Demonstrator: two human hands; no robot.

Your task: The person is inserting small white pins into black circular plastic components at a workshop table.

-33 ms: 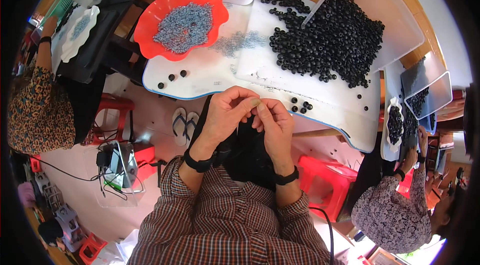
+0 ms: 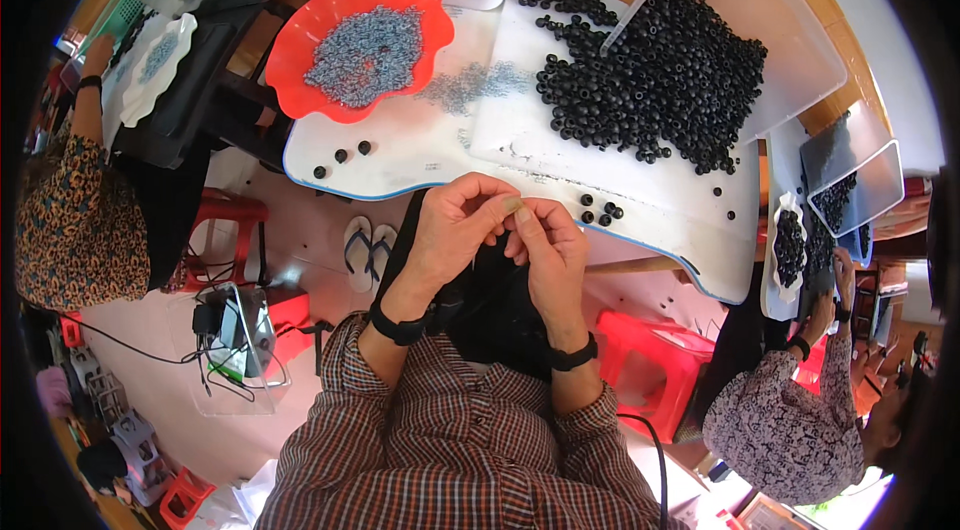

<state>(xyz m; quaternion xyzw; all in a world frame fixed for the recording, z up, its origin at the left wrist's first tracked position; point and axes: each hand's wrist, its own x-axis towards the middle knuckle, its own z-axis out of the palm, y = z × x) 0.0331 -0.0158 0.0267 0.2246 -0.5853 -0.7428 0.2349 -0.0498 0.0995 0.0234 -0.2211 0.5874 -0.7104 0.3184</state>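
Both hands up close together just over the near edge of the white tabletop (image 2: 420, 155): left hand (image 2: 455, 225) and right hand (image 2: 545, 245) had fingertips pinched on one tiny pale bit (image 2: 513, 205) held between them, too small to tell what. Few loose black beads (image 2: 598, 210) just beside. Big bead pile (image 2: 660, 80) farther back, red dish (image 2: 300, 50) of grey bits off left.

Single head-worn fisheye view, looking steeply down from above the person's chest, close over both raised hands, white table (image 2: 420, 155) ahead at frame top, floor and red stools below, edges bowed, dark rim vignette around.
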